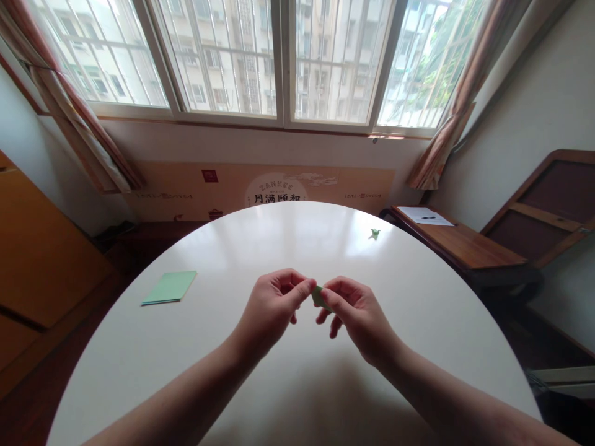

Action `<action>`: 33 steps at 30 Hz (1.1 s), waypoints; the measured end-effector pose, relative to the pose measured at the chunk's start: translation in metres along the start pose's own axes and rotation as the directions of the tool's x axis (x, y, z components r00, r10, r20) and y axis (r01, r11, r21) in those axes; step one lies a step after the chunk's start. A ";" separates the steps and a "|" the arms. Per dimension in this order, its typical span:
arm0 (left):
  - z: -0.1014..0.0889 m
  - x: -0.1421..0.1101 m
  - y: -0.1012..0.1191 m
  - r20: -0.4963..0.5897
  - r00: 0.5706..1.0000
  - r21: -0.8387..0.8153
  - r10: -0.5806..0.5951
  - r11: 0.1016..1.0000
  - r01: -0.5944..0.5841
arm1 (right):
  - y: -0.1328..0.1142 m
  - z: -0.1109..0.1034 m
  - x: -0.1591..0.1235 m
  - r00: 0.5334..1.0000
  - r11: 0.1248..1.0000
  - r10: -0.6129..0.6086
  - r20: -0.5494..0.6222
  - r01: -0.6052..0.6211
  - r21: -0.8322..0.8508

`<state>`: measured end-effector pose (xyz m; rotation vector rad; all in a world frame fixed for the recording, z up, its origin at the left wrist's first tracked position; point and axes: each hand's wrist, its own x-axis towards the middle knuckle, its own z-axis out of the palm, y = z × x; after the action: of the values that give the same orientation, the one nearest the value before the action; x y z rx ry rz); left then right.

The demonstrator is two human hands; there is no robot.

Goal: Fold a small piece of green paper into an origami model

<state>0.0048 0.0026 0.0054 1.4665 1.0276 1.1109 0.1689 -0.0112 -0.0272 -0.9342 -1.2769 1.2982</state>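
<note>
A small folded piece of green paper (318,297) is held up over the middle of the white table, mostly covered by my fingers. My left hand (279,297) pinches its left edge between thumb and index finger. On the other side, my right hand (351,306) grips it with the thumb on the near face, the lower fingers hanging loosely curled. A small folded green paper figure (374,233) with pointed tips sits at the far right of the table. To the left lies a stack of light green paper sheets (170,287).
The round white table (223,384) has a curved edge on all visible sides. Beyond it at right stands a wooden side table (483,244) with a white paper sheet (418,214) and a pen. A barred window and curtains are behind; an orange cabinet (46,248) stands left.
</note>
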 end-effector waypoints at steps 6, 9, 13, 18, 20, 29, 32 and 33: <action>-0.002 0.002 -0.004 -0.009 1.000 0.149 0.017 0.989 -0.015 | 0.002 0.000 0.000 0.999 1.000 -0.002 -0.039 0.002 0.010; -0.006 0.004 -0.006 -0.035 0.990 0.320 0.134 0.940 -0.116 | 0.003 -0.001 0.000 0.999 1.000 -0.007 -0.046 0.006 -0.018; -0.015 0.009 -0.004 -0.138 0.970 0.383 0.198 0.914 -0.132 | 0.003 -0.002 0.001 0.998 1.000 -0.003 -0.070 0.002 -0.026; -0.013 0.008 -0.002 -0.050 0.991 0.294 0.127 0.950 -0.107 | 0.001 -0.003 -0.001 0.998 1.000 -0.001 -0.068 -0.001 -0.025; -0.009 0.006 -0.002 0.051 0.995 0.259 0.086 0.961 -0.096 | 0.001 -0.002 -0.001 0.998 1.000 0.000 -0.063 -0.002 -0.030; -0.005 0.002 -0.002 0.034 0.998 0.246 0.050 0.967 -0.057 | -0.001 -0.002 0.000 0.999 0.996 -0.005 -0.043 0.002 -0.090; -0.006 0.003 -0.004 0.015 0.997 0.305 0.077 0.949 -0.077 | -0.001 -0.002 0.000 0.999 0.996 0.004 -0.048 -0.009 -0.093; -0.007 0.003 -0.005 -0.005 0.997 0.310 0.076 0.948 -0.071 | -0.001 -0.002 0.000 0.999 0.996 0.009 -0.052 -0.013 -0.091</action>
<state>-0.0014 0.0080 0.0013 1.7591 1.2089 1.0488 0.1711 -0.0111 -0.0263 -1.0338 -1.3016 1.2250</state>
